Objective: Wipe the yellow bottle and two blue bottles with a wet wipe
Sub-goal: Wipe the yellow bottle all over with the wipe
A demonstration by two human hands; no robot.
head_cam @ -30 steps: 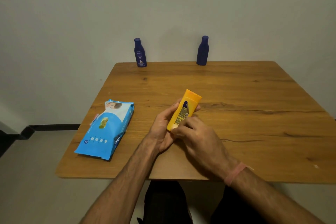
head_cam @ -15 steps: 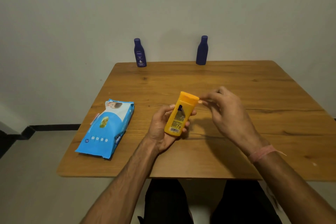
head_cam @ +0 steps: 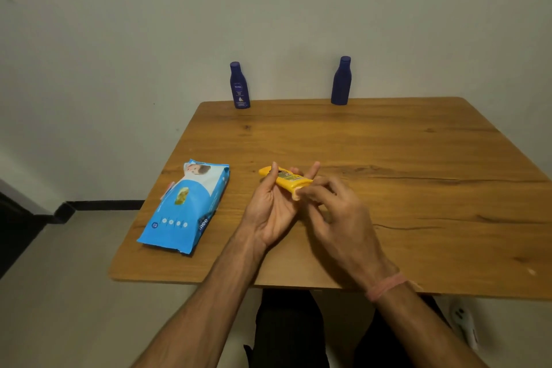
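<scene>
The yellow bottle (head_cam: 288, 181) lies tilted across the fingers of my left hand (head_cam: 273, 209), cap end pointing left, above the middle of the wooden table (head_cam: 418, 158). My right hand (head_cam: 334, 212) touches the bottle's near end with its fingertips. No wipe is visible in either hand. Two dark blue bottles stand upright at the table's far edge: one with a white label (head_cam: 239, 85) at the left, a plain one (head_cam: 341, 81) at the right. A blue pack of wet wipes (head_cam: 185, 206) lies flat to the left of my hands.
A pale wall rises right behind the table's far edge. Floor with a dark skirting strip (head_cam: 101, 205) shows beyond the left edge. My dark-clothed legs (head_cam: 286, 329) sit under the near edge.
The yellow bottle has tipped from upright to nearly flat in my left hand, cap swinging left. My right hand came back from beside the cap to the bottle's near end.
</scene>
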